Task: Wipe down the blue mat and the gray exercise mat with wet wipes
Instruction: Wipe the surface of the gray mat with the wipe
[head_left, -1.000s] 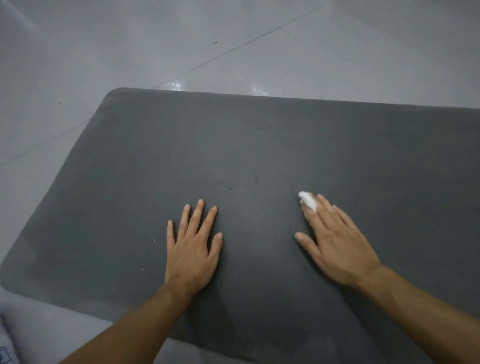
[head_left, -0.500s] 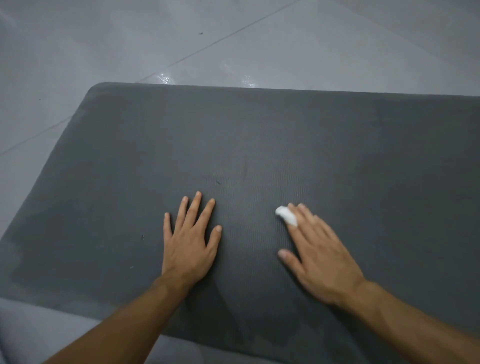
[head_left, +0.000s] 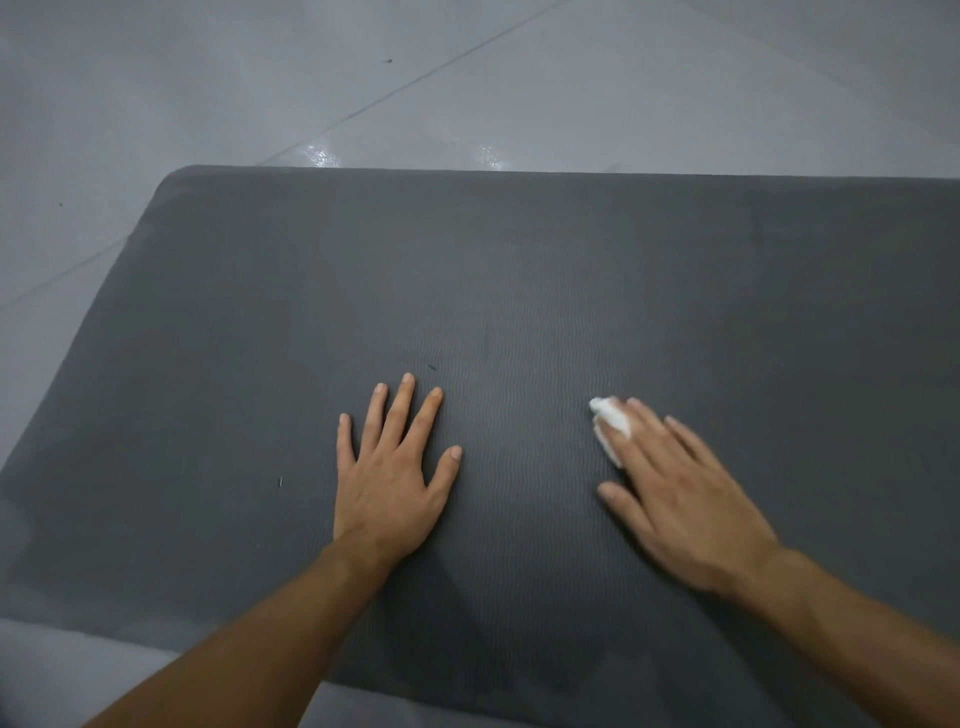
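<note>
On the gray exercise mat (head_left: 519, 260), right hand (head_left: 685, 499) presses a wet wipe (head_left: 610, 428).

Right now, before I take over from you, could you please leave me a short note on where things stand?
Left hand: flat on the gray exercise mat, fingers spread, holding nothing.
Right hand: straight fingers press a bunched white wet wipe onto the mat.
Done: cannot tell how much of the mat is wiped; a dark speck lies ahead of the left hand.
To do: finish this mat; the blue mat is out of view.
</note>
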